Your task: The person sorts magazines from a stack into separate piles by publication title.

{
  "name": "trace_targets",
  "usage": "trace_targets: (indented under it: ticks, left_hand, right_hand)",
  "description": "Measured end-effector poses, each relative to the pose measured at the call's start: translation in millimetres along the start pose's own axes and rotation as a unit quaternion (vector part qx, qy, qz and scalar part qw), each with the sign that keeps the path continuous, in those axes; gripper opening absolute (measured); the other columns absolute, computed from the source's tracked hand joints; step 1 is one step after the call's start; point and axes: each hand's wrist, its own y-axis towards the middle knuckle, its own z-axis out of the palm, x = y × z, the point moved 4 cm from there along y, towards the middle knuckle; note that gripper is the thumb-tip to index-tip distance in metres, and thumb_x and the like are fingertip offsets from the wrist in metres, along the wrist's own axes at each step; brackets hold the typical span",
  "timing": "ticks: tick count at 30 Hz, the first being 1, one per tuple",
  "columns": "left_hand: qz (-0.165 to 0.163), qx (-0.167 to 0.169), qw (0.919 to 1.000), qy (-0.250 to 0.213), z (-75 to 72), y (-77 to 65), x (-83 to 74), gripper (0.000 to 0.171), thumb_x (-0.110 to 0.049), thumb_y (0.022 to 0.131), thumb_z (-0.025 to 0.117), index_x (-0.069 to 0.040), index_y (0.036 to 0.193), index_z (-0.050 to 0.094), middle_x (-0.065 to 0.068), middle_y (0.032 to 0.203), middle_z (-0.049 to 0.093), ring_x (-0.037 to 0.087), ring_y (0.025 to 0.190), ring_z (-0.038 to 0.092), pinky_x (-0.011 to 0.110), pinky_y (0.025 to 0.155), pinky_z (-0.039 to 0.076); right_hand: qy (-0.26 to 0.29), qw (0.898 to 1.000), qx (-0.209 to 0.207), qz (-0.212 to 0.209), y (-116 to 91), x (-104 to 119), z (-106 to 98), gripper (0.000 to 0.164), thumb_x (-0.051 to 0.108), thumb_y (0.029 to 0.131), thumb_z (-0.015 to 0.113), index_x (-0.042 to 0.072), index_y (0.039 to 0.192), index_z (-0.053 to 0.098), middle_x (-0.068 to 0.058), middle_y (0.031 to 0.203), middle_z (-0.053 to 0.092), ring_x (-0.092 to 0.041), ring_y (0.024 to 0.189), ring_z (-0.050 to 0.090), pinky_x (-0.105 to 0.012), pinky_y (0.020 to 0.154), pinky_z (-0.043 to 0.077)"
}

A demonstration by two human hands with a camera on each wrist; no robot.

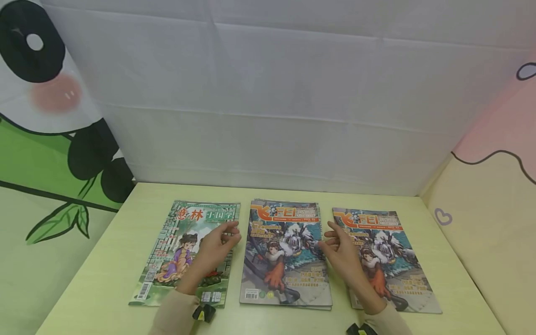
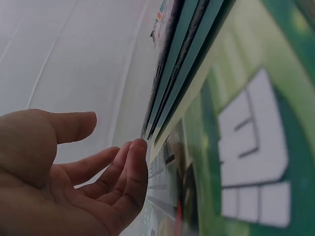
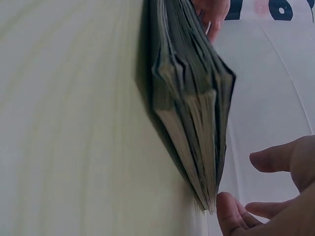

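Note:
Three piles of magazines lie side by side on the table. My left hand (image 1: 215, 249) hovers over the green magazine (image 1: 167, 253) on the left, its thumb apart from its loosely bent fingers. The middle magazine stack (image 1: 289, 260) has a comic-style cover with a figure in red, and more copies show at its edges. Between that stack and a matching magazine (image 1: 404, 274) on the right is my right hand (image 1: 345, 258), fingers loosely bent and holding nothing. In the right wrist view, the right fingertips (image 3: 227, 211) are close to the stack's edge (image 3: 197, 113); contact is unclear.
The pale yellow table (image 1: 104, 279) ends at a white cloth backdrop (image 1: 272, 107). On the left stands a panel with a cartoon panda print (image 1: 50, 83); a pink and cream panel (image 1: 490, 209) borders the right side.

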Motion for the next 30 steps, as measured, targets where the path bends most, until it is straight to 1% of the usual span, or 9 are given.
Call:
trace_targets:
  ticks: [2,5,10,16,22,25,30]
  left_hand:
    - [-0.001,0.003,1.0000,0.002,4.5,0.7,1.1,0.045,-0.015,0.111,0.070,0.004,0.151,0.062,0.014,0.127,0.073,0.031,0.111,0.073,0.037,0.082,0.062]
    - [-0.007,0.011,0.9999,0.008,9.8,1.3,2.8,0.044,-0.015,0.111,0.070,0.004,0.150,0.064,0.012,0.125,0.074,0.024,0.105,0.073,0.033,0.077,0.059]
    - [-0.012,0.028,0.9993,0.019,14.4,0.2,3.0,0.042,-0.015,0.111,0.070,0.004,0.148,0.066,0.010,0.121,0.076,0.017,0.096,0.071,0.032,0.071,0.057]
    - [-0.007,0.043,0.9988,0.024,15.7,-1.4,0.4,0.042,-0.016,0.111,0.070,0.006,0.146,0.067,0.010,0.118,0.077,0.015,0.090,0.068,0.032,0.067,0.055]
    - [-0.011,0.049,0.9985,0.022,16.8,-0.9,1.6,0.041,-0.018,0.111,0.070,0.006,0.145,0.068,0.006,0.106,0.076,0.014,0.086,0.065,0.031,0.065,0.054]
    - [-0.009,0.051,0.9984,0.021,18.1,-0.7,1.9,0.041,-0.018,0.110,0.070,0.006,0.144,0.068,0.005,0.102,0.076,0.014,0.085,0.065,0.030,0.065,0.054]
    - [-0.008,0.041,0.9987,0.029,19.4,-1.5,1.1,0.039,-0.017,0.109,0.072,0.005,0.141,0.071,0.006,0.106,0.076,0.013,0.088,0.066,0.028,0.069,0.056]
  right_hand:
    - [-0.005,1.000,0.001,0.004,0.1,-1.8,0.4,0.068,0.005,0.103,0.078,-0.008,0.162,0.047,-0.027,0.131,0.067,-0.035,0.110,0.070,-0.040,0.091,0.061]
    - [-0.017,1.000,0.000,0.010,0.0,-3.0,0.1,0.067,0.005,0.102,0.079,-0.009,0.161,0.048,-0.026,0.129,0.067,-0.034,0.108,0.070,-0.039,0.088,0.060]
    - [-0.032,0.999,0.009,0.011,0.6,-5.0,0.6,0.062,0.005,0.102,0.081,-0.011,0.155,0.054,-0.026,0.126,0.067,-0.031,0.104,0.069,-0.035,0.082,0.059]
    - [-0.044,0.999,0.021,0.015,2.7,-8.3,2.9,0.058,0.004,0.100,0.082,-0.012,0.151,0.059,-0.023,0.122,0.067,-0.026,0.098,0.069,-0.030,0.077,0.058]
    - [-0.055,0.998,0.034,0.005,3.8,-8.0,4.8,0.053,0.003,0.099,0.082,-0.012,0.147,0.063,-0.022,0.120,0.068,-0.022,0.093,0.066,-0.029,0.074,0.055]
    - [-0.060,0.997,0.039,0.000,2.8,-6.9,4.3,0.052,0.003,0.099,0.082,-0.012,0.146,0.064,-0.022,0.120,0.068,-0.021,0.092,0.066,-0.029,0.072,0.053]
    - [-0.066,0.997,0.042,0.000,1.4,-6.2,4.1,0.051,0.005,0.100,0.081,-0.011,0.146,0.065,-0.022,0.122,0.068,-0.021,0.092,0.065,-0.031,0.072,0.051]
